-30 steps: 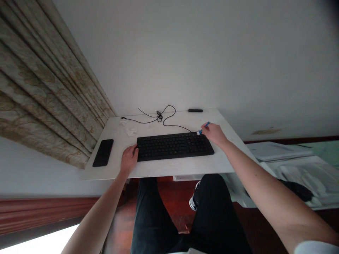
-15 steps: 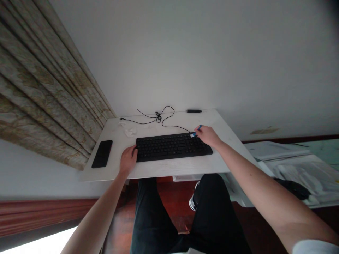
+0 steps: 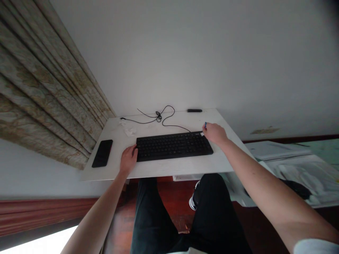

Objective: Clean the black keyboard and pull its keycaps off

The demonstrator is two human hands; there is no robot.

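A black keyboard (image 3: 169,146) lies on the white table (image 3: 159,170). My left hand (image 3: 129,159) grips the keyboard's left end, thumb on its top near the edge. At the keyboard's top right corner, my right hand (image 3: 214,133) is closed round a small blue brush (image 3: 206,124) with a pale end touching or just over the corner; most of it is hidden by my fingers. The keyboard's black cable (image 3: 159,116) runs from its back edge into a tied bundle behind it.
A black phone (image 3: 102,153) lies at the table's left. Crumpled tissue (image 3: 130,131) sits behind the keyboard's left part. Near the wall is a small black stick-shaped object (image 3: 194,110). A curtain (image 3: 47,84) hangs at the left.
My right hand has moved right with the blue brush, from the upper number keys to the keyboard's top right corner. My left hand has stayed on the left end.
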